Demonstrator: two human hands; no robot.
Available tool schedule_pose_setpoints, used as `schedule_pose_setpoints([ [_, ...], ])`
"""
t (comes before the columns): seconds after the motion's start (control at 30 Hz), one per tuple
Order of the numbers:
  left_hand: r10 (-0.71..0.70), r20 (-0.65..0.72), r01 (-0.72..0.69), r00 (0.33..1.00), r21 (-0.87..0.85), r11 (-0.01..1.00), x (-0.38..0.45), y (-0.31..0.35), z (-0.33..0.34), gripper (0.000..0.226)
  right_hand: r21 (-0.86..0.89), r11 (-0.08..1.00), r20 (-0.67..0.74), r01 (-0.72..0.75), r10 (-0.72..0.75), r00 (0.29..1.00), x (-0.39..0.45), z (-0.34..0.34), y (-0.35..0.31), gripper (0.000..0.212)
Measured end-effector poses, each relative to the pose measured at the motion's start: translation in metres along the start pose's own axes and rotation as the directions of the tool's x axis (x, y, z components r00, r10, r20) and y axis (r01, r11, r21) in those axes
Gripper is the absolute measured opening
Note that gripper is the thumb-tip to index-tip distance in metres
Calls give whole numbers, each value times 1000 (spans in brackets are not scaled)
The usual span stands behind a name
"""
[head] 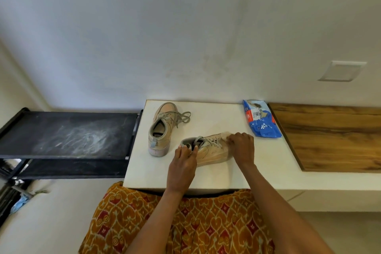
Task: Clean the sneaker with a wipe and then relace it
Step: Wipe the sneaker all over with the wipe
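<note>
The sneaker [208,150] being worked on lies on its side on the white table [206,179], just in front of the person, with its long axis running roughly from nine o'clock to three o'clock: heel and collar toward nine, toe toward three. That axis is the relation the next move turns on, since each hand already sits at its own end of it. The left hand [182,164] is at the heel end, its fingers and thumb curled over the collar and pinching it, which pins the shoe. The right hand [242,146] is at the toe end, fingers bunched down on what looks like a pale wipe [225,134] against the toe; the wipe is mostly hidden under the fingers, so how much of it is there cannot be told. The laces [214,142] remain threaded and lie between the two hands, nearer the right one. A wiping stroke would likely run along the axis toward nine o'clock, and the right hand is the one placed to make it. The second sneaker [162,128] stands at about eleven o'clock from the first, laced, just beside it. A blue wipe packet [260,121] lies at about one o'clock, near the right hand but apart from it.
</note>
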State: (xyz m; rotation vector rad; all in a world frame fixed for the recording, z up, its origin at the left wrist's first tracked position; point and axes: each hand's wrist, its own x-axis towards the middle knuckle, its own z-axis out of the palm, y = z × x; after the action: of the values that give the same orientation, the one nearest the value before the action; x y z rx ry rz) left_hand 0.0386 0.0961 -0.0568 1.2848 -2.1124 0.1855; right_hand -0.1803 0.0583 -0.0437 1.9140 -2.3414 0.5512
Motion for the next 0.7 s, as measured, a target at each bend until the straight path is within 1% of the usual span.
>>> schedule_pose_setpoints([
  [0.07, 0, 12, 0, 1000, 4, 1000, 0, 0, -1, 41, 109, 983, -20, -149, 152, 988, 10, -4, -14, 15],
  [0.1, -2, 13, 2, 1000, 8, 1000, 1, 1, -1, 40, 141, 963, -16, -229, 233, 972, 15, -4, -23, 19],
  [0.13, -3, 14, 3, 1000, 9, 1000, 1, 1, -2, 38, 141, 951, -5, -274, 277, 961, 16, -3, -31, 21],
  [0.17, -3, 15, 3, 1000, 7, 1000, 0, 1, -2, 36, 117, 960, 12, -256, 256, 967, 16, 0, -36, 18],
  [0.23, 0, 12, 0, 1000, 0, 1000, 0, 1, -1, 34, 110, 980, 61, -165, 159, 985, 9, 5, -32, 17],
  [0.27, 2, 16, -2, 1000, -2, 1000, 1, 1, -1, 34, 110, 986, 67, -125, 118, 991, 5, 6, -23, 16],
  [0.3, 9, 24, -9, 1000, 0, 1000, 1, 1, -1, 34, 71, 994, 41, -81, 79, 996, 3, 4, -13, 12],
  [0.37, 36, 31, -36, 999, 17, 999, 2, -2, -2, 37, -116, 993, -31, -15, 11, 999, 10, -2, 5, 6],
  [0.4, 47, 34, -48, 998, 23, 999, 2, -2, -2, 36, -205, 979, -41, -13, 5, 999, 15, -5, 10, 6],
  [0.43, 53, 38, -54, 998, 27, 998, 2, -3, -1, 34, -239, 970, -10, -49, 48, 999, 20, -9, 9, 9],
  [0.5, 49, 55, -50, 997, 24, 998, 1, -5, -2, 33, -174, 972, 21, -156, 162, 987, 25, -14, 0, 19],
  [0.53, 44, 63, -46, 997, 26, 999, 1, -5, -2, 35, -155, 972, 17, -178, 183, 983, 24, -12, -6, 20],
  [0.57, 38, 66, -40, 997, 32, 999, 2, -6, -2, 36, -125, 980, 26, -152, 156, 987, 20, -8, -9, 18],
  [0.67, 16, 73, -18, 997, 26, 999, 3, -3, 0, 35, -62, 997, -36, 48, -51, 998, -3, 6, -3, 4],
  [0.7, 12, 76, -13, 997, 21, 1000, 3, -3, 0, 34, -67, 995, -54, 70, -74, 996, -7, 5, 0, 3],
])
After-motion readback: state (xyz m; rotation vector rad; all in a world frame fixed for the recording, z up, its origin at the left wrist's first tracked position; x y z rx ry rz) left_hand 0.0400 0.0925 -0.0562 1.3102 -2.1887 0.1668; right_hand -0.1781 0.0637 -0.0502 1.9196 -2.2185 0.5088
